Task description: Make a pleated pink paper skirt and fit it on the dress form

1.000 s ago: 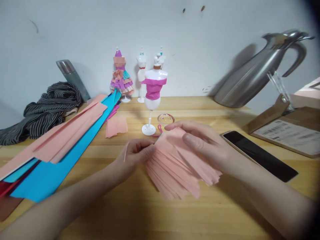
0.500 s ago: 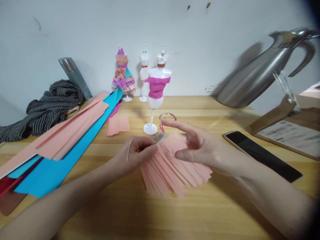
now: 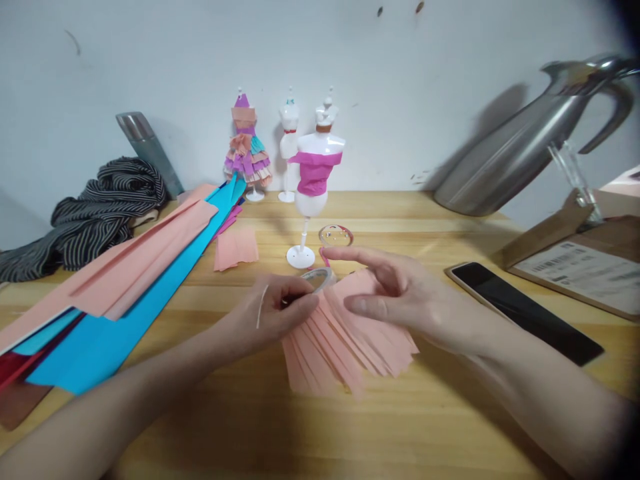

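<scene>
Pleated peach crepe paper (image 3: 330,347) fans out low over the table between my hands. My left hand (image 3: 273,307) pinches its gathered upper left edge between thumb and fingers. On the right part of the paper lies the thumb of my right hand (image 3: 400,293); its index finger stretches out above, and the other fingers are partly hidden behind the sheet. Just beyond the paper is a roll of clear tape (image 3: 320,277), partly covered. Behind it stands a small white mannequin (image 3: 323,143) with a magenta paper band (image 3: 317,175) wrapped round its chest.
At the back are a mannequin in a ruffled paper dress (image 3: 246,147) and another white mannequin (image 3: 289,120). Crepe paper sheets (image 3: 150,260) and a small peach piece (image 3: 236,250) lie left. A phone (image 3: 520,310), cardboard box (image 3: 580,267) and steel jug (image 3: 510,140) are right.
My right hand has shifted slightly left with the paper's right side, drawing the pleats closer together. More of the tape roll shows. My left hand keeps its pinch.
</scene>
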{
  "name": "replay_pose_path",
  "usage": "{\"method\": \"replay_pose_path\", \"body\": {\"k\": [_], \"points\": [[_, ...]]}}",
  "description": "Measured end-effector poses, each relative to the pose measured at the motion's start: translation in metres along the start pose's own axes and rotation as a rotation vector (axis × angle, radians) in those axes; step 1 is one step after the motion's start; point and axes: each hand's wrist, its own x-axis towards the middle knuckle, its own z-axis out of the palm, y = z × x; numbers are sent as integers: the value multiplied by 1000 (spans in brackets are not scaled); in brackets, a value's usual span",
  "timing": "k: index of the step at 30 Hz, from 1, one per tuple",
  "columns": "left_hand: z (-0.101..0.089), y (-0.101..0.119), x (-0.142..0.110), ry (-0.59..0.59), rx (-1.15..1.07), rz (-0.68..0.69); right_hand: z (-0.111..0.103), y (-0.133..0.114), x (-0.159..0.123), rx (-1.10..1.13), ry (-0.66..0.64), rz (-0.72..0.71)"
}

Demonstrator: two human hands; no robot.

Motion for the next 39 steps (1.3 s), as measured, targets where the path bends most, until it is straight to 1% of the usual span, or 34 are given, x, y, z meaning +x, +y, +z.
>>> {"method": "replay_pose_path", "body": {"k": [2, 7, 12, 22, 28, 36, 39], "points": [[1, 1, -1, -3, 25, 20, 1, 2, 1, -33, 23, -6], [2, 1, -2, -2, 43, 73, 6, 8, 1, -197, 90, -61], [2, 4, -3, 12, 45, 141, 10, 7, -1, -284, 141, -59], [4, 4, -3, 11, 28, 177, 14, 9, -2, -330, 155, -66], [5, 6, -3, 1, 35, 175, 14, 13, -2, -478, 228, -109], [4, 6, -3, -10, 54, 141, 15, 13, -1, -426, 205, -83], [4, 7, -3, 1, 57, 146, 16, 12, -1, -370, 175, -43]]}}
